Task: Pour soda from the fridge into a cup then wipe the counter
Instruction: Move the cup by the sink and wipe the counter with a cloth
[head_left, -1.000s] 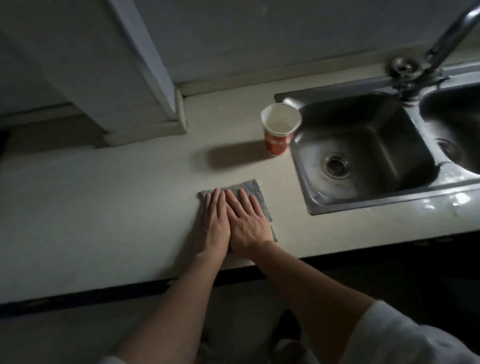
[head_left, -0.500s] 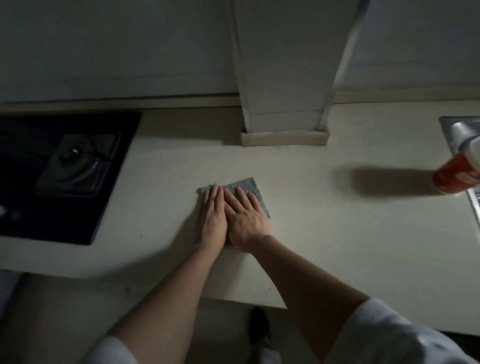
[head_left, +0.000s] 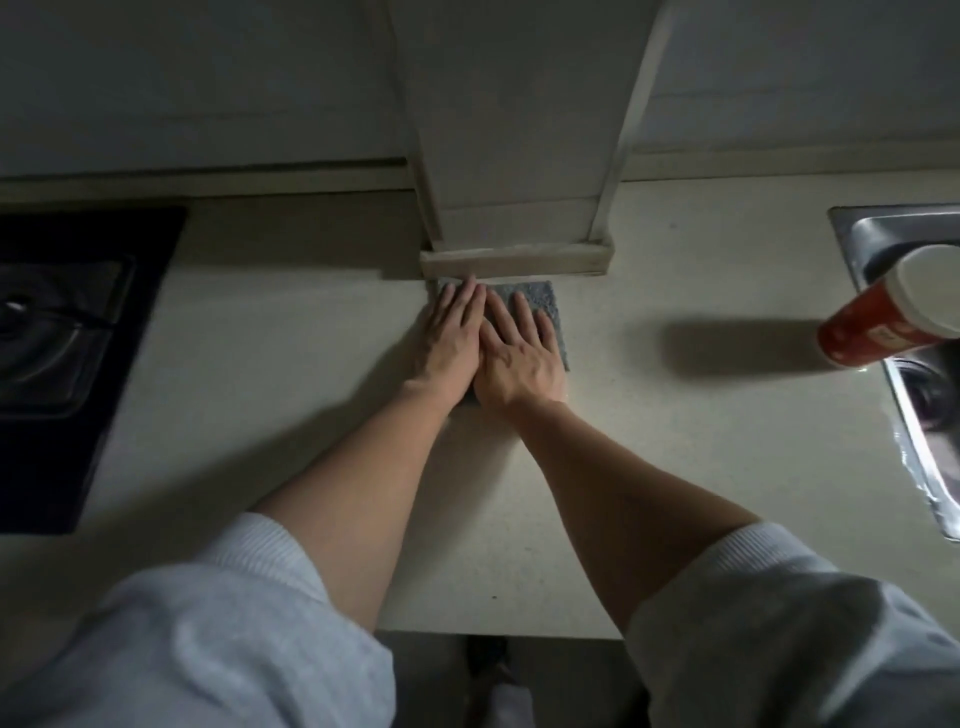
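Both hands, left hand (head_left: 451, 340) and right hand (head_left: 519, 353), press flat with fingers straight on a grey cloth (head_left: 543, 306) at the counter's (head_left: 675, 467) back edge. A red cup (head_left: 893, 317) stands beside the sink (head_left: 872, 234), so pouring seems finished and wiping is underway.

Rough grey cloth (head_left: 540, 306) on matt counter (head_left: 675, 467); glossy metal sink (head_left: 914, 457).

Both arms reach forward, bare below pushed-up pale sleeves (head_left: 223, 639). The left hand (head_left: 451, 343) and right hand (head_left: 519, 353) lie flat, palms down, side by side and touching, fingers straight and pointing away.
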